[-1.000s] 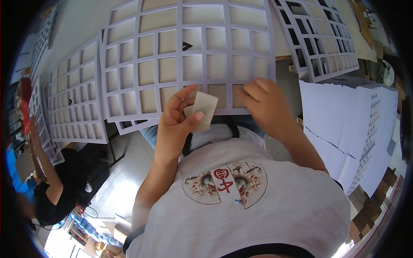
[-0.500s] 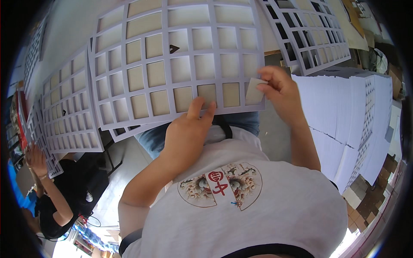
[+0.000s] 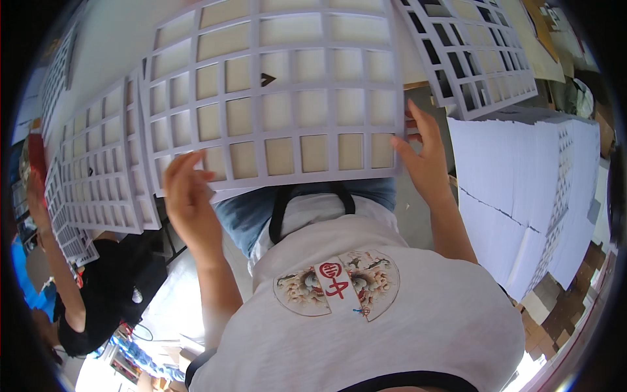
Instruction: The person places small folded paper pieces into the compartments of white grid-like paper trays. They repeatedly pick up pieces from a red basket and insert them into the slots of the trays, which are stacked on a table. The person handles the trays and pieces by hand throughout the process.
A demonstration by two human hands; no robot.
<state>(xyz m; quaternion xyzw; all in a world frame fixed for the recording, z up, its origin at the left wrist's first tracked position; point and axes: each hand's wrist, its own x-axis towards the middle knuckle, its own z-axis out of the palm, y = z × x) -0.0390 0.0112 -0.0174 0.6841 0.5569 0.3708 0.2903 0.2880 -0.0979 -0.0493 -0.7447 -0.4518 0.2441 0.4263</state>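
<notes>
A large white sheet (image 3: 274, 98) cut into a grid of square windows, with cream board showing through them, lies in front of me. My left hand (image 3: 189, 199) has its fingers curled on the sheet's lower left corner. At the lower right corner is my right hand (image 3: 424, 160), thumb on the front face and fingers spread past the edge. One small dark triangular mark (image 3: 266, 79) shows in a window near the upper middle. My white printed shirt fills the lower part of the view.
More white grid sheets lie to the left (image 3: 98, 170) and upper right (image 3: 470, 52). A thick stack of white sheets (image 3: 522, 189) stands at the right. Another person in a black top (image 3: 85, 300) works at the lower left, one arm raised.
The small cream card went from my left hand to my right hand and is no longer seen. Both hands have moved apart to the sheet's lower corners.
</notes>
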